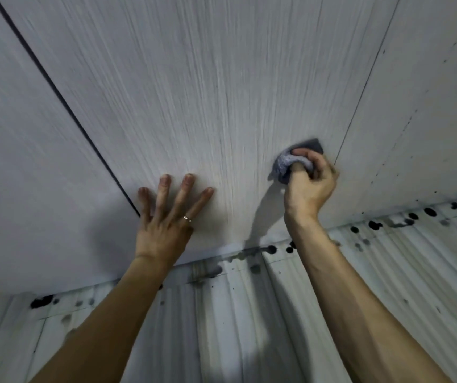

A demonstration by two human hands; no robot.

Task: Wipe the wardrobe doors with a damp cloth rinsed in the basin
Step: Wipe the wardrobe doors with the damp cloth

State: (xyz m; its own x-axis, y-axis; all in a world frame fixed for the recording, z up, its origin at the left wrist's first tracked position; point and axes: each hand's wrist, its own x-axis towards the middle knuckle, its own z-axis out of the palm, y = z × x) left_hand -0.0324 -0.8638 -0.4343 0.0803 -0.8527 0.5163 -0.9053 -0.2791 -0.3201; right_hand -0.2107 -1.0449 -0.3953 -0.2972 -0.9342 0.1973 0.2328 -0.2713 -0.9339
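Where right-hand fingers (309,158) curl, cloth (285,165) inside.

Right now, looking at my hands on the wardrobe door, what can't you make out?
- Most of the cloth: the right hand covers it in the head view.
- Whether the cloth is damp: the view cannot show it.
- The basin: out of frame.
- The wardrobe door top: cut by the upper edge.
- The left hand palm: pressed flat to the door.

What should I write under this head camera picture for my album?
Right hand rubs a grey cloth on the wardrobe door; left hand presses flat beside it.
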